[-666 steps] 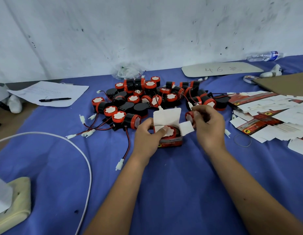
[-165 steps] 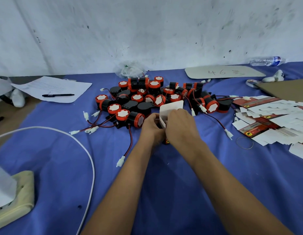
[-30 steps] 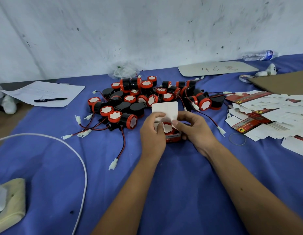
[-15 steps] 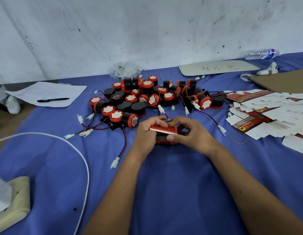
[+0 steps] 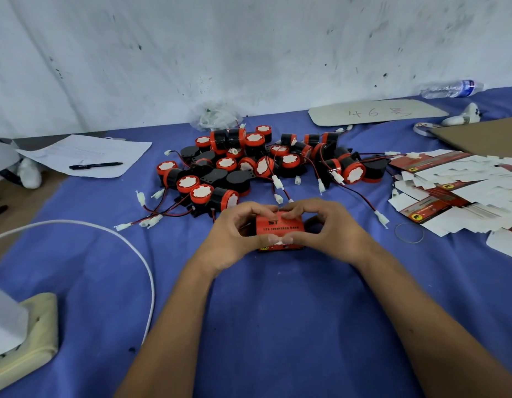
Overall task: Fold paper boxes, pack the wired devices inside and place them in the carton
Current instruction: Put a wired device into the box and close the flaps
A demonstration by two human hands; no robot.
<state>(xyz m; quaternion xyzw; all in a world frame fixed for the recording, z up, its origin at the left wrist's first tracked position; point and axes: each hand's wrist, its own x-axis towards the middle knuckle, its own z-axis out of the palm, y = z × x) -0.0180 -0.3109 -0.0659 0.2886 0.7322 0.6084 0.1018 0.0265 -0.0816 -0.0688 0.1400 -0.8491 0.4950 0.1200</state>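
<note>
A small red paper box (image 5: 279, 227) with its lid down sits on the blue cloth at the centre. My left hand (image 5: 234, 234) grips its left side, and my right hand (image 5: 329, 231) grips its right side; both thumbs press on the front edge and the fingers curl over the top. Behind it lies a heap of black and red wired devices (image 5: 257, 165) with white connectors on red and black leads. A spread of flat, unfolded box blanks (image 5: 461, 191) lies to the right. The device inside the box is hidden.
A brown cardboard flap (image 5: 484, 136) shows at the far right edge. A rubber band (image 5: 409, 232) lies near the blanks. A white cable (image 5: 128, 248) curves across the left. Papers with a pen (image 5: 95, 165) lie at back left, and a water bottle (image 5: 450, 89) at back right.
The white lid flap that stood up a second ago has been folded down, and both hands have moved onto the closed red box.
</note>
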